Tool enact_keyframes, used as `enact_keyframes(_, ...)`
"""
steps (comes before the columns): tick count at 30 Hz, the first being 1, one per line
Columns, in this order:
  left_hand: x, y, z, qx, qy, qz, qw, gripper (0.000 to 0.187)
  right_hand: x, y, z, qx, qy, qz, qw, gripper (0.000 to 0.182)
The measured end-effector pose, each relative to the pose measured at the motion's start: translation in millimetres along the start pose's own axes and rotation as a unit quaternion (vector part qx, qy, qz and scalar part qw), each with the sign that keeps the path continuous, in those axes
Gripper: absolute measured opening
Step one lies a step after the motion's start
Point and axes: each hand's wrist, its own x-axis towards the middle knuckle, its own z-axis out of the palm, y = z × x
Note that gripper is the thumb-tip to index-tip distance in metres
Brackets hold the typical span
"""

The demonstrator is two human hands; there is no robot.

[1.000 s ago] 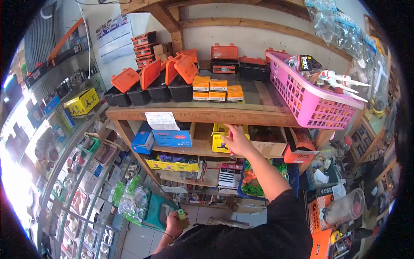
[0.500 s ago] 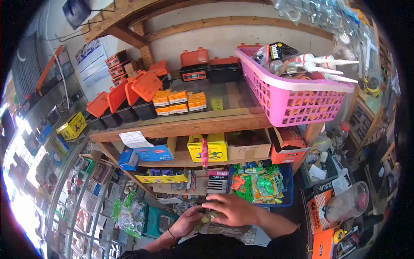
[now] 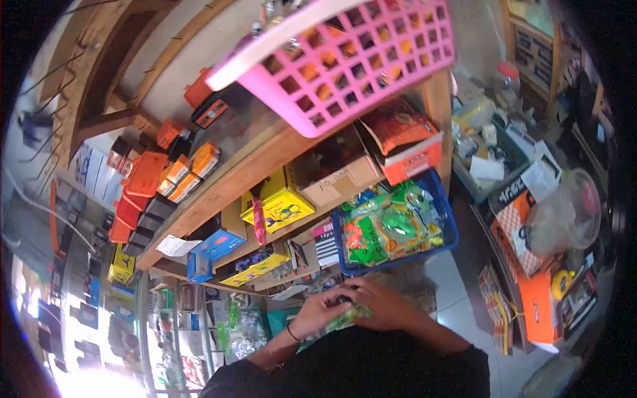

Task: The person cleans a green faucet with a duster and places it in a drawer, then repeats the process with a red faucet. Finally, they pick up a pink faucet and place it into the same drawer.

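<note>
In the lower middle, close to my body, my left hand (image 3: 315, 313) and my right hand (image 3: 378, 305) come together. Between them is a small crinkled greenish see-through packet (image 3: 356, 313), with something dark near its top; what it contains is too blurred to make out. The fingers of both hands are bent around it, and part of it is hidden behind them. Just beyond my hands, a blue tray (image 3: 398, 262) sits on the lower shelf, filled with green and orange plastic packets (image 3: 395, 225).
A pink basket (image 3: 298, 109) overhangs the wooden shelf edge (image 3: 232, 192) above. Below it stand a cardboard box (image 3: 338, 182), a yellow box (image 3: 282, 205) and a red-orange box (image 3: 415, 159). To the right are a clear jar (image 3: 564, 212) and an orange box (image 3: 539, 305).
My view has turned to the right and tilted, so the shelves now slant and more of the floor shows. My hands remain together around the packet.
</note>
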Motion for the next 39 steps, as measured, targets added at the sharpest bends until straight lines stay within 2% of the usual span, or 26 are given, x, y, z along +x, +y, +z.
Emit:
enact_keyframes(1,8,17,-1,0.068,-0.011,0.022,0.997,0.022,1,4,-4,-0.019,0.012,-0.017,1.0,0.063)
enact_keyframes(2,15,20,-8,0.039,-0.017,-0.003,0.999,0.022,3,4,-11,-0.009,0.012,-0.009,1.0,0.063)
enact_keyframes(3,21,20,-15,0.01,-0.02,-0.027,0.999,0.022,6,3,-19,-0.003,0.053,-0.016,0.998,0.062)
enact_keyframes(4,30,30,-16,-0.003,0.009,0.014,1.0,0.022,8,4,-25,0.001,0.095,-0.023,0.995,0.062)
enact_keyframes(5,40,42,-18,-0.015,0.039,0.057,0.997,0.022,8,7,-28,0.006,0.095,-0.018,0.995,0.062)
enact_keyframes(7,64,68,-22,0.093,0.141,0.129,0.977,0.021,3,17,-31,0.128,0.226,-0.016,0.966,0.059)
enact_keyframes(8,82,75,-27,0.2,0.225,0.204,0.931,0.021,-1,24,-26,0.132,0.226,-0.014,0.965,0.059)
enact_keyframes(9,100,80,-33,0.304,0.301,0.275,0.861,0.022,-6,33,-17,0.314,0.237,0.01,0.919,0.058)
enact_keyframes(10,116,87,-43,0.376,0.342,0.302,0.807,0.023,-8,39,-11,0.484,0.242,0.03,0.841,0.057)
enact_keyframes(11,131,92,-54,0.441,0.38,0.329,0.743,0.025,-8,41,-11,0.498,0.265,0.001,0.826,0.057)
enact_keyframes(12,147,90,-63,0.44,0.375,0.335,0.743,0.025,-10,45,-8,0.494,0.272,0.0,0.826,0.057)
enact_keyframes(14,177,72,-83,0.503,0.377,0.223,0.745,0.031,-13,50,-1,0.536,0.277,0.031,0.797,0.06)
enact_keyframes(15,183,70,-85,0.551,0.337,0.174,0.744,0.032,-15,50,0,0.534,0.278,0.03,0.798,0.06)
enact_keyframes(18,181,54,-77,0.591,0.336,0.129,0.722,0.03,-11,57,3,0.551,0.252,0.065,0.793,0.062)
enact_keyframes(19,179,49,-74,0.584,0.363,0.165,0.707,0.024,-11,62,9,0.567,0.259,0.071,0.779,0.063)
enact_keyframes(20,173,46,-72,0.584,0.364,0.157,0.709,0.024,-12,64,14,0.584,0.263,0.078,0.764,0.065)
enact_keyframes(23,162,46,-64,0.57,0.366,0.155,0.719,0.023,-4,53,1,0.574,0.28,0.071,0.766,0.067)
enact_keyframes(26,148,42,-54,0.569,0.349,0.135,0.732,0.023,0,55,-8,0.562,0.257,0.079,0.782,0.065)
enact_keyframes(30,125,40,-35,0.555,0.346,0.176,0.736,0.025,9,48,-19,0.562,0.288,0.086,0.771,0.064)
enact_keyframes(36,100,36,-23,0.533,0.321,0.176,0.763,0.031,19,46,-28,0.549,0.294,0.04,0.782,0.065)
enact_keyframes(39,93,37,-21,0.525,0.313,0.183,0.77,0.025,24,42,-30,0.547,0.288,0.017,0.786,0.066)
